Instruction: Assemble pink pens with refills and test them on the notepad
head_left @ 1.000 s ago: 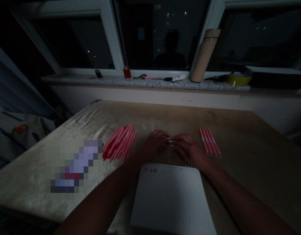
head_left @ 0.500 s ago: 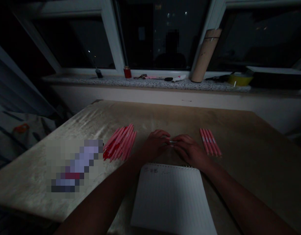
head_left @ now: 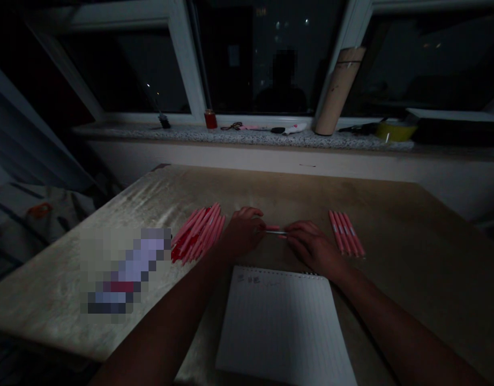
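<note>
Above the notepad, my left hand [head_left: 246, 229] has its fingers closed at the left end of a thin pale rod [head_left: 276, 232], which looks like part of a pen. My right hand [head_left: 309, 244] pinches the other end. Bits of pink show close along the rod; whether they join it I cannot tell. A loose pile of pink pens [head_left: 207, 230] lies left of my left hand, partly over something red. To the right of my right hand, several pink pens [head_left: 345, 233] lie side by side in a neat row.
A spiral lined notepad [head_left: 285, 327] with some writing lies between my forearms on the table [head_left: 424, 279]. A blurred-out purple object [head_left: 134, 268] is at left. The windowsill [head_left: 247, 137] behind holds a tall tube [head_left: 339, 91], a red jar [head_left: 210, 119] and yellow tape [head_left: 395, 131].
My left hand has shifted left, away from the right hand, so more of the pale rod and the pink bits shows between them. My right hand has barely moved.
</note>
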A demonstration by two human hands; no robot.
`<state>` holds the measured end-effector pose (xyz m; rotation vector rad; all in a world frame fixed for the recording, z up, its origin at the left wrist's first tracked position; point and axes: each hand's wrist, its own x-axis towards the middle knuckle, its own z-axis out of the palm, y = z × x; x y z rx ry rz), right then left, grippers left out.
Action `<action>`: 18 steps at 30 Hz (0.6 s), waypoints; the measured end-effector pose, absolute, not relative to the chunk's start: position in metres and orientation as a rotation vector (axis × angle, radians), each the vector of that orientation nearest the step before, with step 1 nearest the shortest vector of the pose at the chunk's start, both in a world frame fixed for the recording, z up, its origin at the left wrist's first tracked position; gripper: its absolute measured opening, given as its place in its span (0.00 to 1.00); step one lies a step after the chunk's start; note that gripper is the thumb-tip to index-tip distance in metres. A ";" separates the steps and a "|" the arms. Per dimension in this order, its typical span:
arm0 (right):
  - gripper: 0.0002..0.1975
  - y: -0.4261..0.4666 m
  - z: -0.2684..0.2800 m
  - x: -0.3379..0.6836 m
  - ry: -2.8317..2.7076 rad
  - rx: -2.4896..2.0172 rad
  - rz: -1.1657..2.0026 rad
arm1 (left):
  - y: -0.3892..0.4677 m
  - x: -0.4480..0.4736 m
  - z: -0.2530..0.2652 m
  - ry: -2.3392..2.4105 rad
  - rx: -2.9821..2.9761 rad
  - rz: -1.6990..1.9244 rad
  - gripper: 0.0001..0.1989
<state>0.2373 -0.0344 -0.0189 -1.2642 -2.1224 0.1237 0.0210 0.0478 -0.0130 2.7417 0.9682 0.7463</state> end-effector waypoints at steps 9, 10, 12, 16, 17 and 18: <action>0.10 -0.034 -0.018 0.236 -2.128 -1.275 0.104 | 0.044 0.024 -0.016 0.923 2.762 0.676 0.10; 0.10 -0.035 -0.018 0.236 -2.133 -1.274 0.105 | 0.042 0.026 -0.016 0.891 2.757 0.685 0.12; 0.10 -0.035 -0.017 0.235 -2.148 -1.273 0.109 | 0.038 0.029 -0.015 0.830 2.748 0.693 0.14; 0.09 -0.035 -0.017 0.235 -2.155 -1.273 0.100 | 0.034 0.032 -0.014 0.810 2.734 0.698 0.14; 0.09 -0.035 -0.018 0.236 -2.151 -1.274 0.098 | 0.035 0.031 -0.014 0.829 2.733 0.704 0.14; 0.09 -0.035 -0.018 0.236 -2.147 -1.276 0.096 | 0.037 0.030 -0.014 0.854 2.733 0.710 0.13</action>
